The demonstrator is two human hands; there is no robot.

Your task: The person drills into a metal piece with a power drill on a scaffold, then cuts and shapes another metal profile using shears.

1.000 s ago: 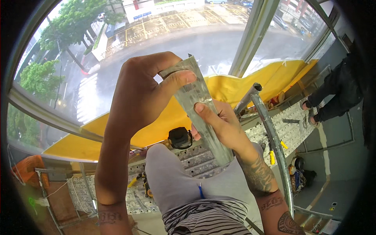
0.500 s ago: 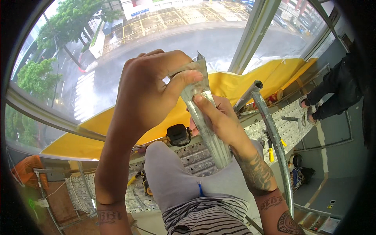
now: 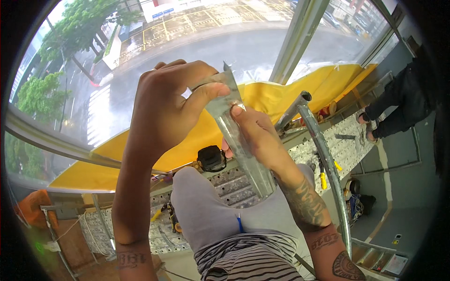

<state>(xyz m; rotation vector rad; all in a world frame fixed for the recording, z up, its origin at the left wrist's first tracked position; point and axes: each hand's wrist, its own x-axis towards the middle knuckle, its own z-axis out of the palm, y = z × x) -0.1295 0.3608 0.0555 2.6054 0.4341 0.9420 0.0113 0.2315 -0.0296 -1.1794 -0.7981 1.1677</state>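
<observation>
A shiny grey piece of metal channel [image 3: 253, 173] slants in front of me over my thighs, its pointed corner at the top. My left hand [image 3: 164, 103] is closed on its upper end, thumb pressed flat on the face. Lower down, my right hand [image 3: 260, 136] grips the channel's side with the thumb on top, and the fingers behind are partly hidden. A small blue-handled tool [image 3: 240, 224] with a thin metal tip lies on my lap.
A perforated metal scaffold platform [image 3: 229, 187] runs beneath me. A bent steel pipe [image 3: 328, 168] rises close by my right arm. Ahead are a black pouch [image 3: 211, 158], yellow sheeting [image 3: 262, 100] and windows. Yellow-handled tool [image 3: 323, 181] at right; another person's dark-trousered legs [image 3: 393, 122] beyond.
Both hands and the metal channel have shifted slightly left in the view. The grip of each hand stays the same.
</observation>
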